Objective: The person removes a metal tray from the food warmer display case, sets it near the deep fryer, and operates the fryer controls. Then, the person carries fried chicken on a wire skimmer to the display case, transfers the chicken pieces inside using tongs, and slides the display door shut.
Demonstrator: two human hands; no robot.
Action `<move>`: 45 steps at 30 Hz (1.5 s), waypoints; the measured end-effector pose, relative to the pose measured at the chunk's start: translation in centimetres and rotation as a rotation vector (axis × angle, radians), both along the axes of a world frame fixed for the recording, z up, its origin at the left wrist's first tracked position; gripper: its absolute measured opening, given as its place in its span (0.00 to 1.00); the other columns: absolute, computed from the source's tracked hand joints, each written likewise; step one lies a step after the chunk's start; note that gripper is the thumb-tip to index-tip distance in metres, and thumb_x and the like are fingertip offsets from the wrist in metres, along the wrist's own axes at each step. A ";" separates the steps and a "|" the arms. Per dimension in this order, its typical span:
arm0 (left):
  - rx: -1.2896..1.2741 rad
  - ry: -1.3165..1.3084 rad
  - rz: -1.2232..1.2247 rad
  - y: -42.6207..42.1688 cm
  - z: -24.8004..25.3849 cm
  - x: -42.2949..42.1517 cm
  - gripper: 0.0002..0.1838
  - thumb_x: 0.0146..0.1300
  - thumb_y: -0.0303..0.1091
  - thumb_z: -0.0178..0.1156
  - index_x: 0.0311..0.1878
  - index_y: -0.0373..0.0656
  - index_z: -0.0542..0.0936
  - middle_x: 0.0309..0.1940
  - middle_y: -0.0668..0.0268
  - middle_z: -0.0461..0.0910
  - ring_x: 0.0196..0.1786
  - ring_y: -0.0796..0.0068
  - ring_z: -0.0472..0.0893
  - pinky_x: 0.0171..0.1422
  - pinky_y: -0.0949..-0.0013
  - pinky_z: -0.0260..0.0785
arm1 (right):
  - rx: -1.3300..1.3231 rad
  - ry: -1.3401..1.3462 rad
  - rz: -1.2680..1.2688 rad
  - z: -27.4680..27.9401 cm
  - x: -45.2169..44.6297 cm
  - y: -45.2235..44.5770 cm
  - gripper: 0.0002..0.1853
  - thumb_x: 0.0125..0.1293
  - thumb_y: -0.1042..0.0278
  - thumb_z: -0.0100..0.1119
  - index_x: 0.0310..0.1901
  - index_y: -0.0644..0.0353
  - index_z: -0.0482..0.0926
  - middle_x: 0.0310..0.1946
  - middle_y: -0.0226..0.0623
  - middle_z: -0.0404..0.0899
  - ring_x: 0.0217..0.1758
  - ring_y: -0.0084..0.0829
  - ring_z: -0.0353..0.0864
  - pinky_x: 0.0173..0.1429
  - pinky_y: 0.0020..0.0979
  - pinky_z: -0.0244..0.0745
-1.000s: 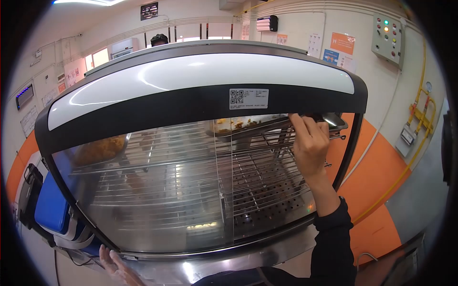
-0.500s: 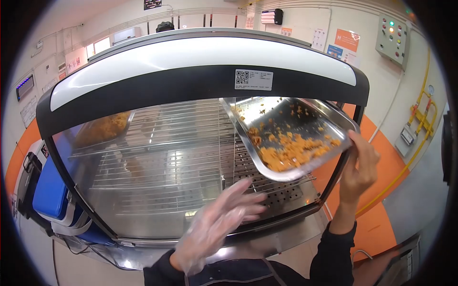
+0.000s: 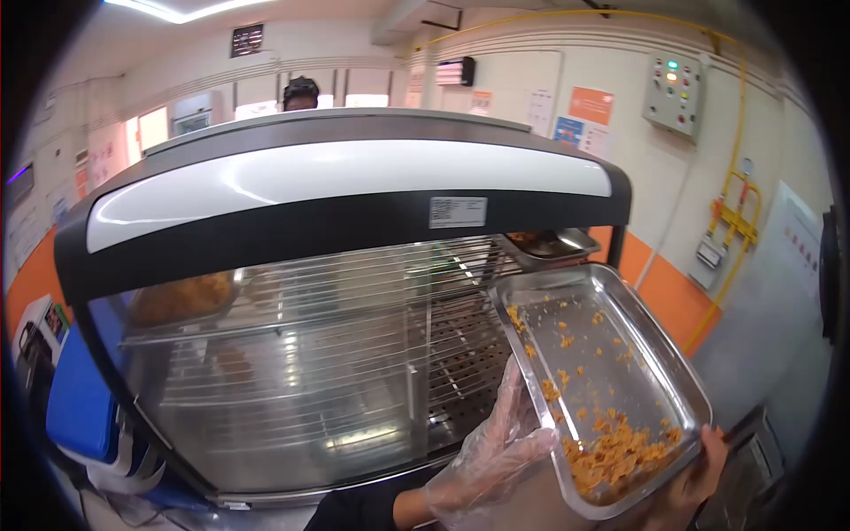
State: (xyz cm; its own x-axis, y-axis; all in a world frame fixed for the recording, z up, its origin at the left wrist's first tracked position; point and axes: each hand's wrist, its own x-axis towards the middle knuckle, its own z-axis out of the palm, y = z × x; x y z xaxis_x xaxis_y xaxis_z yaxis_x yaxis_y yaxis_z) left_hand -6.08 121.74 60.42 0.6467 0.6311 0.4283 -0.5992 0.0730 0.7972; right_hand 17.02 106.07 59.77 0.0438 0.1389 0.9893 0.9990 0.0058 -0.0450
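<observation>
A rectangular steel tray (image 3: 591, 354) is tilted in front of the display warmer, with golden-brown crumbs (image 3: 611, 451) gathered toward its near end. My left hand (image 3: 500, 442), in a clear plastic glove, grips the tray's left rim, thumb over the edge and fingers at the side and below. My bare right hand (image 3: 704, 469) holds the near right corner, its fingers partly hidden under the tray. Behind, another steel tray (image 3: 553, 248) with some dark brown food sits on the warmer's upper rack at the right.
The display warmer (image 3: 531, 208) has wire shelves (image 3: 345, 310) behind a glass pane. A tray of fried food (image 3: 190, 296) sits inside at the left. A blue cooler (image 3: 80, 398) stands left. Yellow gas pipes (image 3: 735, 212) run along the right wall. Another person's head (image 3: 301, 93) shows behind.
The crumb-filled tray has come out of the warmer, down and toward me. My left hand has closed on its left rim. The tray behind now shows. The view has tilted up.
</observation>
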 end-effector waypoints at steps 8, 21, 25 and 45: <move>0.119 0.079 -0.191 -6.9 -7.1 5.0 0.47 0.59 0.26 0.60 0.73 0.48 0.37 0.71 0.56 0.45 0.71 0.56 0.54 0.71 0.53 0.53 | 0.024 0.588 0.142 -9.6 -3.9 -13.0 0.14 0.68 0.63 0.52 0.45 0.68 0.76 0.32 0.35 0.74 0.26 0.23 0.64 0.30 0.24 0.61; -0.078 0.463 -0.839 -39.3 -22.3 12.3 0.45 0.56 0.21 0.61 0.72 0.42 0.46 0.67 0.54 0.57 0.65 0.61 0.64 0.68 0.62 0.59 | 0.576 1.712 0.024 -24.7 -11.9 -49.5 0.18 0.57 0.83 0.51 0.50 0.67 0.70 0.30 0.38 0.78 0.18 0.24 0.72 0.21 0.23 0.67; -0.026 0.577 -0.993 -51.5 -25.9 14.2 0.40 0.59 0.26 0.59 0.72 0.45 0.50 0.67 0.55 0.59 0.65 0.63 0.64 0.67 0.64 0.59 | 0.919 1.841 -0.223 -28.3 -16.1 -60.2 0.17 0.54 0.83 0.50 0.48 0.67 0.70 0.27 0.37 0.75 0.16 0.23 0.69 0.19 0.23 0.63; -0.012 0.772 -1.247 -94.5 -34.4 35.1 0.24 0.66 0.35 0.53 0.64 0.40 0.64 0.58 0.60 0.69 0.59 0.67 0.71 0.63 0.68 0.62 | 1.575 1.433 -0.687 -31.4 -9.1 -103.0 0.06 0.55 0.80 0.48 0.35 0.61 0.67 0.18 0.28 0.65 0.14 0.17 0.59 0.17 0.20 0.54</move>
State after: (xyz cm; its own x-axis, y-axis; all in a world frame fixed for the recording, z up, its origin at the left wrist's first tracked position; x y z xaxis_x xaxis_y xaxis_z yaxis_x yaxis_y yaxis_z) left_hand 29.05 27.26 26.05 0.8255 -0.4951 -0.2711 0.4217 0.2217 0.8792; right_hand 7.88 3.07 28.38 0.2947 -0.8345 -0.4656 0.1816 0.5272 -0.8301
